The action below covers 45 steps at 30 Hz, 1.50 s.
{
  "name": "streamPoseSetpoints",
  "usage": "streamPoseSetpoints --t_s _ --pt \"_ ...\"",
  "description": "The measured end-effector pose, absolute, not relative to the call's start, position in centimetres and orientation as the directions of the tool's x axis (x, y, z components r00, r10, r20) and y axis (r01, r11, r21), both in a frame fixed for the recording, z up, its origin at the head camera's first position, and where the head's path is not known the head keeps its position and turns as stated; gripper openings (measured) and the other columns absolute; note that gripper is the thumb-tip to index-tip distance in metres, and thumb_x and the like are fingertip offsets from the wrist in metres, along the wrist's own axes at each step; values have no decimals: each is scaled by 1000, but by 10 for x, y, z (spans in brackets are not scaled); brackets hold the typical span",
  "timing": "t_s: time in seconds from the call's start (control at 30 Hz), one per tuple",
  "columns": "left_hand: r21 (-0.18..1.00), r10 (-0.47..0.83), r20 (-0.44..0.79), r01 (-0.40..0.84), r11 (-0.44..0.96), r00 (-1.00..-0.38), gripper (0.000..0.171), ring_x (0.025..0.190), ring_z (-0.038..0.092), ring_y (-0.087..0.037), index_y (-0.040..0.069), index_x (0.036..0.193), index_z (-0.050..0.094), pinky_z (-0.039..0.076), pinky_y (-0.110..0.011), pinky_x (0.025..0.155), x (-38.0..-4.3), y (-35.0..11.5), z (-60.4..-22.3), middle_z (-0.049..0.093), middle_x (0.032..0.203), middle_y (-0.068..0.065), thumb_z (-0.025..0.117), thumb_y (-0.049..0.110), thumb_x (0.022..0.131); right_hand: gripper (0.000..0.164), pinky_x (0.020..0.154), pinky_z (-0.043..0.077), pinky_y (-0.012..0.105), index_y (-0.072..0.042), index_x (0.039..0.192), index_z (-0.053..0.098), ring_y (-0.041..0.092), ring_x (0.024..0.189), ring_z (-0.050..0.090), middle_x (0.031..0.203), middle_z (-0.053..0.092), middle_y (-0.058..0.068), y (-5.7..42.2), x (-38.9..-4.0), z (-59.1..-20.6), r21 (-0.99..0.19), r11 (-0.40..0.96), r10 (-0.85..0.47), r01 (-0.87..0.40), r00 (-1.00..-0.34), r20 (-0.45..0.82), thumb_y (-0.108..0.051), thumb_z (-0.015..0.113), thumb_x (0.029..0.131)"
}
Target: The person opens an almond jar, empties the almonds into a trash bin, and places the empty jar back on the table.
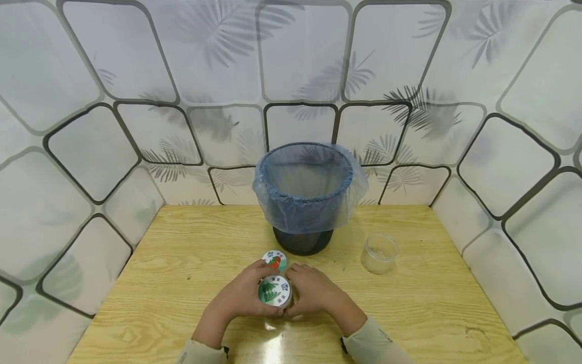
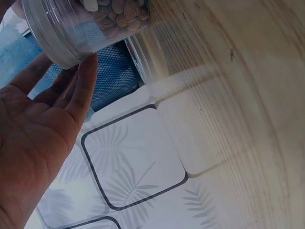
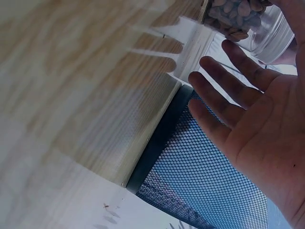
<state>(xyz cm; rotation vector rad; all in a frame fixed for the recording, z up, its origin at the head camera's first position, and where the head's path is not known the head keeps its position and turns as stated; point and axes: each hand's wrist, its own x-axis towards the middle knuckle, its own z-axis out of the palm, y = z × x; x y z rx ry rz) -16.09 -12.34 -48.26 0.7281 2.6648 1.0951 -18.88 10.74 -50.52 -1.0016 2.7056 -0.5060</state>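
"Nearest us, pale sleeves [image 1: 377,344] reach over the wooden table [image 1: 432,313]. What do we see standing largest on it?"

"We see the black bin [image 1: 302,243] at the far middle, with a blue liner [image 1: 309,220] draped over its rim."

"And our grip?"

"Our left hand [image 1: 245,293] curls thumb and fingers round the lidded jar [image 1: 275,289]; our right hand [image 1: 314,290] pinches it from the right, its outer fingers spread."

"So how does the jar lie to us?"

"At the near middle, directly between our palms, its long axis about upright and the lid up, slightly nearer our left. We see nuts [image 3: 233,16] inside. Whether its base touches the wood, we cannot tell."

"Anything smaller?"

"An open clear cup [image 1: 378,264] well to the right, then the tomato-printed lid [image 1: 276,256] just beyond the jar."
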Motion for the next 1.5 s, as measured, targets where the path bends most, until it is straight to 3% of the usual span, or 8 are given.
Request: streamPoseSetpoints --t_s 0.3,0.47,0.77,1.27,1.5 --pt "689 475 70 387 613 -877 92 122 62 -20 6 145 64 58 -42 100 -160 -120 -486 61 142 -10 98 46 69 73 87 57 30 -18 128 65 8 102 59 116 62 -10 108 -187 -504 -448 704 -651 -552 -753 -95 -51 95 70" --pt "686 483 124 427 589 -867 88 111 62 -12 5 145 65 59 -33 94 -162 -118 -484 63 131 -3 97 43 73 73 86 56 29 -20 130 63 5 100 58 116 61 -12 111 -188 -502 -507 689 -640 -519 -764 -88 -47 96 71" --pt "694 484 158 445 566 -861 75 101 59 -9 8 139 69 58 -27 89 -162 -116 -481 60 118 7 96 39 76 76 97 59 35 -16 135 62 9 113 63 127 65 -7 117 -189 -503 -538 654 -640 -532 -769 -16 -43 96 73" --pt "697 471 168 442 565 -866 73 108 61 -9 10 142 65 59 -30 92 -162 -114 -480 60 126 4 93 39 80 71 105 56 36 -18 131 61 9 118 62 128 64 -7 121 -190 -502 -645 580 -647 -497 -763 6 -43 97 75" --pt "696 469 192 457 554 -862 80 115 61 -12 10 151 57 59 -34 97 -161 -113 -481 60 137 -5 90 39 84 79 109 54 38 -22 139 58 9 122 61 131 63 -11 123 -192 -506 -689 563 -630 -456 -776 -1 -48 96 76"
